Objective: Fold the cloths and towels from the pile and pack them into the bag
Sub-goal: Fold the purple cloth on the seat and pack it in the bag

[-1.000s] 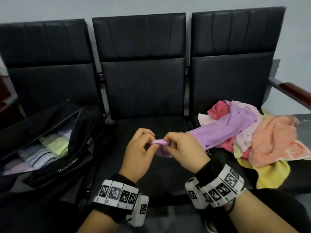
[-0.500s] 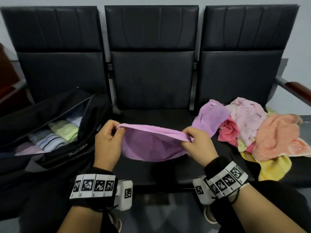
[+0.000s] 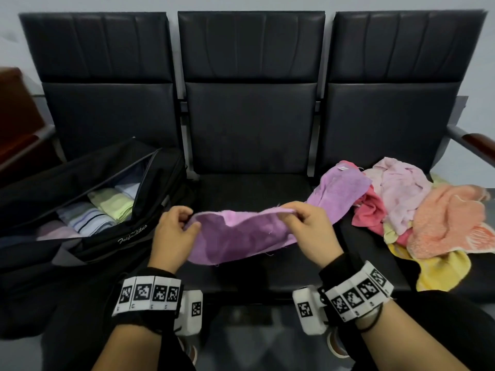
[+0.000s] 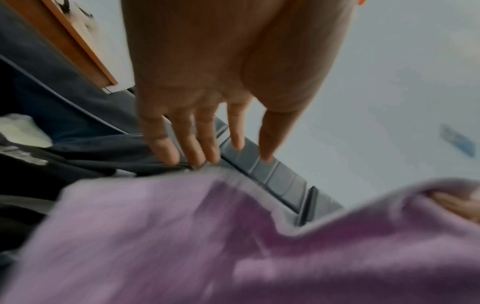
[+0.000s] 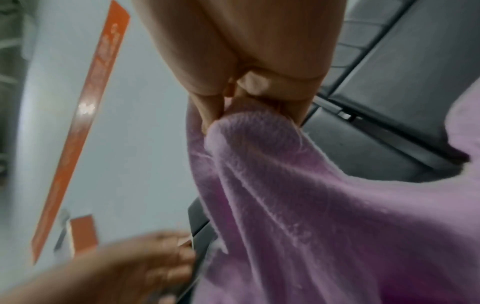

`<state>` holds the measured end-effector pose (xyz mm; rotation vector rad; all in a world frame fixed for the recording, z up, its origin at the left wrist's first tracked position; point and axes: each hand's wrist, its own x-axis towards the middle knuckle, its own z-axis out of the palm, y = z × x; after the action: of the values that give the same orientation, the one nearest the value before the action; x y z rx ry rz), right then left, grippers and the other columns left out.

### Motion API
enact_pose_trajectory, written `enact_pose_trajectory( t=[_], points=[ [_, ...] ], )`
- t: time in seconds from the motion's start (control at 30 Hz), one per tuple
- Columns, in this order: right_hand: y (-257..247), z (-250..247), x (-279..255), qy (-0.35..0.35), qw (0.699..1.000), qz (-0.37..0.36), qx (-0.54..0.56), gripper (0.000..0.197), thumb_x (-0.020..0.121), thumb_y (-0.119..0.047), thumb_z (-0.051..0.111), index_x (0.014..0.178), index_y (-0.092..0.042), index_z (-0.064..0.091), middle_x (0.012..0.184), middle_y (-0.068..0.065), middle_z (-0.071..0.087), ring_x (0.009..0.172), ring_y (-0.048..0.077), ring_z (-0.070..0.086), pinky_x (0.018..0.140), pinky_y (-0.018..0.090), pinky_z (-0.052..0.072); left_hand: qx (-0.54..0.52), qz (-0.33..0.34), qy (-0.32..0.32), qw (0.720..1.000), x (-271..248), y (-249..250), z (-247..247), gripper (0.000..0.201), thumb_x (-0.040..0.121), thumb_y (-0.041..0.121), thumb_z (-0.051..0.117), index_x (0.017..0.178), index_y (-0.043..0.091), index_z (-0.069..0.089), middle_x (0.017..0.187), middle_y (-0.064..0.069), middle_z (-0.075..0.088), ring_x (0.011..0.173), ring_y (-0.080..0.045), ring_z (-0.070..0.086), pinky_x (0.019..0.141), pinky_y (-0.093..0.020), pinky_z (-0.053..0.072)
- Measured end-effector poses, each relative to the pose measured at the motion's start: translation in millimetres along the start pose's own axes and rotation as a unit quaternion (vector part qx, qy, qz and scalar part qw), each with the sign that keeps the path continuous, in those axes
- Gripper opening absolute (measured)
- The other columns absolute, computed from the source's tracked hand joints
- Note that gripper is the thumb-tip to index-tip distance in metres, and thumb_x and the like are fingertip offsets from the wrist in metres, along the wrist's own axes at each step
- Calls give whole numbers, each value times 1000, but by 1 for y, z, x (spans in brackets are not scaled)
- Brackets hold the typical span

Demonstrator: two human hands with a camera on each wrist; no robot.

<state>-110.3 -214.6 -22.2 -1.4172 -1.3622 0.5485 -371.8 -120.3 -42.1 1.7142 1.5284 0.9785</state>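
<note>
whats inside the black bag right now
Inside the open black bag lie folded cloths: a pale green one, a striped one and a pinkish one. Its flap and sides cover anything deeper.

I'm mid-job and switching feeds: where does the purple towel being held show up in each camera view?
Head: the purple towel hangs centre frame between left hand and right hand, over the middle seat.
Left wrist: it fills the lower half, blurred, below the left hand's straight fingers.
Right wrist: it drapes from centre to lower right, pinched at the top by the right hand.
Shared landmark: the black seat backs.
</note>
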Motion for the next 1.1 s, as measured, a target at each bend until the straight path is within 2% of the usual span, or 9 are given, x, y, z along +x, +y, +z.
enact_pose_trajectory(
  t=[0.07, 0.2, 0.33, 0.5, 0.67, 0.77, 0.87, 0.97, 1.1],
  points=[
    [-8, 13, 1, -30, 999, -23, -31, 17, 88, -13, 67, 82, -28, 72, 81, -14, 72, 79, 0, 66, 72, 12, 47, -39, 44, -69, 996, -8, 17, 8, 39, 85, 7, 75, 119, 19, 61, 113, -6, 63, 104, -19, 61, 96, -32, 49],
    [-15, 36, -1, -90, 992, -38, -83, 9, 90, -29, 69, 81, -27, 70, 71, -10, 67, 70, 4, 61, 64, 18, 46, -114, 137, -208, 962, -22, 53, 16, 24, 89, 11, 72, 109, 24, 69, 98, 2, 72, 95, -9, 69, 83, -17, 52],
    [-21, 43, -3, -135, 983, -41, -114, 19, 96, -39, 60, 80, -30, 65, 64, -12, 58, 64, 0, 55, 59, 12, 39, -75, 190, -201, 958, -28, 63, 16, 12, 91, 8, 69, 95, 19, 73, 89, 5, 73, 86, -8, 70, 76, -18, 53],
    [-27, 43, -4, -160, 977, -37, -139, 23, 98, -31, 60, 75, -29, 59, 61, -9, 53, 58, 2, 49, 57, 13, 35, -44, 211, -182, 959, -32, 61, 14, 12, 92, 8, 66, 89, 19, 71, 83, 6, 71, 83, -10, 68, 73, -21, 54],
    [-21, 33, -1, -163, 969, -41, -181, 6, 91, -23, 65, 85, -22, 67, 73, -8, 63, 69, 3, 56, 65, 16, 40, -60, 189, -57, 978, -21, 52, 1, 23, 93, 3, 61, 84, 25, 61, 79, 7, 64, 73, -2, 59, 70, -16, 45],
    [-1, 9, 6, -161, 958, -43, -232, 7, 91, -19, 64, 85, -17, 67, 76, -6, 66, 73, 11, 60, 73, 32, 49, -115, 157, 52, 980, -8, 43, -21, 13, 95, 13, 59, 87, 24, 60, 79, 3, 63, 72, -10, 58, 73, -31, 48],
    [24, -13, 8, -160, 948, -22, -275, 7, 92, -20, 64, 87, -16, 68, 78, -5, 67, 75, 14, 62, 74, 37, 50, -169, 125, 143, 967, 2, 39, -45, 5, 90, 31, 55, 88, 30, 60, 84, 4, 62, 77, -14, 56, 76, -38, 46],
    [45, -33, 10, -128, 947, 19, -294, 7, 92, -19, 65, 90, -16, 71, 81, -2, 71, 79, 18, 66, 75, 35, 51, -187, 97, 223, 952, 12, 32, -63, 6, 89, 36, 53, 87, 34, 58, 90, 0, 62, 81, -13, 55, 77, -37, 45],
    [54, -45, 17, -27, 964, 54, -258, 13, 89, -12, 68, 78, -18, 67, 70, -4, 66, 74, 15, 62, 69, 24, 38, -152, 47, 268, 950, 20, 22, -64, 6, 96, 20, 51, 94, 22, 56, 93, -5, 60, 84, -16, 54, 82, -41, 46]
  ],
)
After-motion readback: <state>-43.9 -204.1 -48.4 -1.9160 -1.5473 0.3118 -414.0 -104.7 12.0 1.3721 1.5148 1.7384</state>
